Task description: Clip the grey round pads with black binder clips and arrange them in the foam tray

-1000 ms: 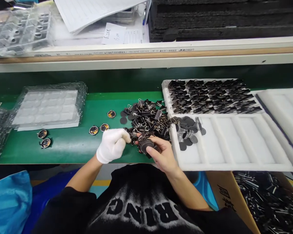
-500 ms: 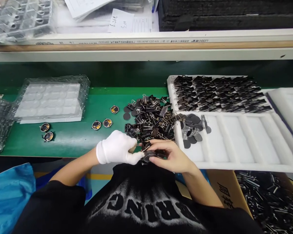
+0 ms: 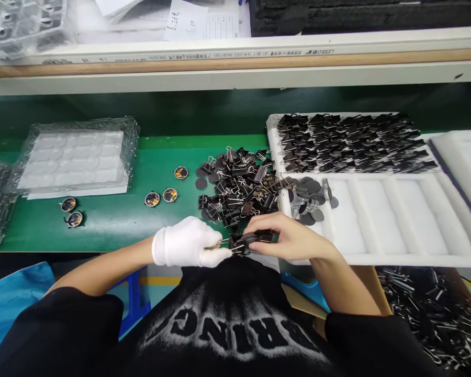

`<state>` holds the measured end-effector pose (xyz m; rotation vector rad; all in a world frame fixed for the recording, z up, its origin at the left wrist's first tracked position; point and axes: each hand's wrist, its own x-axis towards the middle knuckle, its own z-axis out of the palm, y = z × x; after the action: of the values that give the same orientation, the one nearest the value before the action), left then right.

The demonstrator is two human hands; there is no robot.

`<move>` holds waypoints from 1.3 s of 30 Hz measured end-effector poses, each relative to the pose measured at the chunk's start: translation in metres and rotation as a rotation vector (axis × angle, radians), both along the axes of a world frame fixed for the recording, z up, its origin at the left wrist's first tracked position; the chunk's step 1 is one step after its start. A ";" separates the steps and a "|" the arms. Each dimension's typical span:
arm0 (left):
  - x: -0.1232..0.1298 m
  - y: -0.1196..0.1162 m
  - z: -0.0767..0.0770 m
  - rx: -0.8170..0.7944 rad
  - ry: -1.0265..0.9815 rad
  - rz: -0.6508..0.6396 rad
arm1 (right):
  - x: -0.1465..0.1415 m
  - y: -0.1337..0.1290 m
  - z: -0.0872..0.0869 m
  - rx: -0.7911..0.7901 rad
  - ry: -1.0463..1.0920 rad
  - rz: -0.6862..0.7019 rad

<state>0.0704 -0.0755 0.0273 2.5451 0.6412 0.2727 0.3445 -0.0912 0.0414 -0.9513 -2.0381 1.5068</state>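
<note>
My left hand [image 3: 190, 243], in a white glove, pinches the wire handles of a black binder clip [image 3: 234, 242] in front of my chest. My bare right hand [image 3: 288, 238] is closed on dark round discs [image 3: 251, 239] that meet the clip's jaw side. Its fingers partly hide what they hold, including a dark piece toward the palm. Just beyond both hands lies a heap of black binder clips [image 3: 239, 193] with grey discs mixed in. More grey discs [image 3: 312, 193] are piled on the near left of a white foam tray [image 3: 361, 225].
Dense rows of black clips [image 3: 349, 141] fill the tray's far half. To the left are several round watch-like pieces [image 3: 152, 199] and stacked clear plastic trays [image 3: 76, 157]. A shelf edge [image 3: 235, 76] crosses above the table; a box of clips [image 3: 427, 314] stands low at right.
My right hand has shifted slightly right and turned, moving the discs to the clip's right side. The left hand keeps its pinch on the clip. The view has tilted slightly.
</note>
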 end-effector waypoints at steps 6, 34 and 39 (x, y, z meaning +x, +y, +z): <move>0.001 0.006 0.010 -0.157 0.137 0.012 | 0.002 -0.007 0.000 0.072 -0.055 -0.023; 0.062 -0.055 -0.083 0.447 -0.145 0.104 | 0.292 0.000 0.021 0.417 -0.471 -0.796; 0.048 -0.058 -0.096 0.572 -0.188 0.040 | 0.397 0.019 -0.016 0.401 -0.636 -0.969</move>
<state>0.1188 -0.1337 -0.0686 2.9898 0.6054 0.7995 0.7412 -0.0718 0.0251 -1.9866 -1.6502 0.2854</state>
